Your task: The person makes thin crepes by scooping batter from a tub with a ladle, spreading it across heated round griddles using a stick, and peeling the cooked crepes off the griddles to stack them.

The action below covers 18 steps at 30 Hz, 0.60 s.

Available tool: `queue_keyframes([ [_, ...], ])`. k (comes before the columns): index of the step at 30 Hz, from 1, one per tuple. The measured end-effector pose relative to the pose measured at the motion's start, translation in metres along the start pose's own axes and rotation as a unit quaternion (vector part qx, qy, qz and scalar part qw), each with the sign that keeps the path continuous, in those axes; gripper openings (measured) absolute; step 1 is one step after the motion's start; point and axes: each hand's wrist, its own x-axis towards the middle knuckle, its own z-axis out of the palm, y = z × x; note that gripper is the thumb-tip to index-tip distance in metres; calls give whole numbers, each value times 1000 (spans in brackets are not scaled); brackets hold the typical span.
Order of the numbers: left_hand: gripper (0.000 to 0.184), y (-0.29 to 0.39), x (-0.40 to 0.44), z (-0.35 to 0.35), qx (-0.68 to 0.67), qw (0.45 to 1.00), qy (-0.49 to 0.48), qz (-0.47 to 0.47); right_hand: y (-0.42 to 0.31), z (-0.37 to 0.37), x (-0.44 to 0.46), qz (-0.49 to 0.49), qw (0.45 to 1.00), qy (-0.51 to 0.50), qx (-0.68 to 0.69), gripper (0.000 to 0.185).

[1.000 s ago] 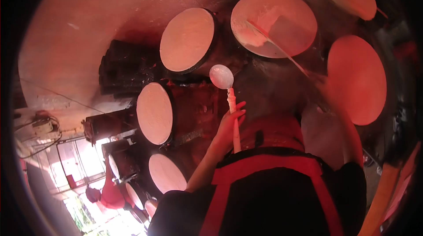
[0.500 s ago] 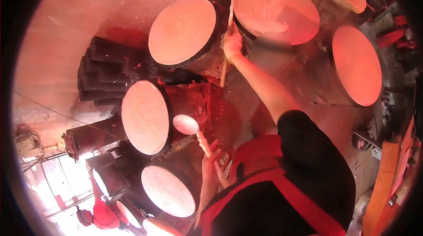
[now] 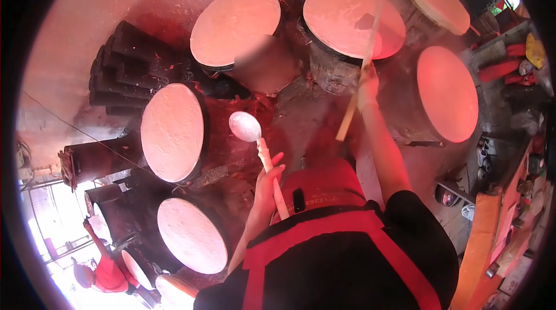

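Note:
My left hand holds the pale handle of a ladle, its round bowl up and coated whitish, in front of the red apron. My right hand is closed round a long wooden stick. The upper part of the stick crosses the right side of a round pan filled with a pale layer. Left of it is a second pale-topped round pan, a blurred patch over its lower edge. Another round pan lies left of the ladle.
More pale round tops stand at the right, upper right and lower left. Dark cylinders are stacked at the left. A person in red is at the lower left. An orange board runs along the right.
My right hand has moved right with the stick, from between two pans to the front of the upper one. The ladle in my left hand has risen slightly. The view has shifted.

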Motion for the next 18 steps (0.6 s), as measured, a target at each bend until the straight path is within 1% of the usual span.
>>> queue_keyframes([
  [1, 47, -3, 1, 5, 4, 1000, -19, -3, 13, -4, 28, -13, 998, -20, 52, 23],
  [2, 47, -4, 1, 14, 3, 1000, -18, -3, 30, 3, 50, -56, 997, 26, -35, 19],
  [4, 48, -3, 5, 37, -1, 999, -39, 12, -5, 28, -10, 41, 995, -84, -42, 37],
  [5, 49, -1, 5, 49, -9, 999, -37, 12, 35, 13, 15, -6, 982, -123, -141, 35],
  [6, 49, -2, 8, 55, -10, 999, -36, 12, 24, -7, 0, 40, 965, -231, -117, 34],
  [8, 50, -8, 18, 68, -12, 998, -67, 8, -12, -59, -8, 183, 961, -208, -12, 34],
  [10, 50, -13, 22, 85, -23, 998, -62, 17, -42, -109, 1, 171, 972, -160, -22, 33],
  [12, 51, -17, 22, 106, -29, 998, -57, 24, -39, -151, 53, 164, 974, -153, -32, 29],
  [13, 50, -18, 22, 119, -20, 998, -61, 21, -52, -148, 59, 179, 971, -150, 49, 24],
  [14, 50, -19, 24, 132, -11, 998, -66, 18, -55, -139, 60, 178, 971, -152, 49, 24],
  [16, 47, -24, 30, 156, -10, 998, -66, 17, -56, -107, 53, 183, 974, -124, -44, 28],
  [17, 46, -22, 29, 169, -19, 997, -76, 18, -54, -110, 45, 196, 953, -218, -79, 34],
  [18, 45, -21, 27, 181, -28, 996, -85, 17, -71, -115, 29, 190, 933, -291, -97, 40],
])
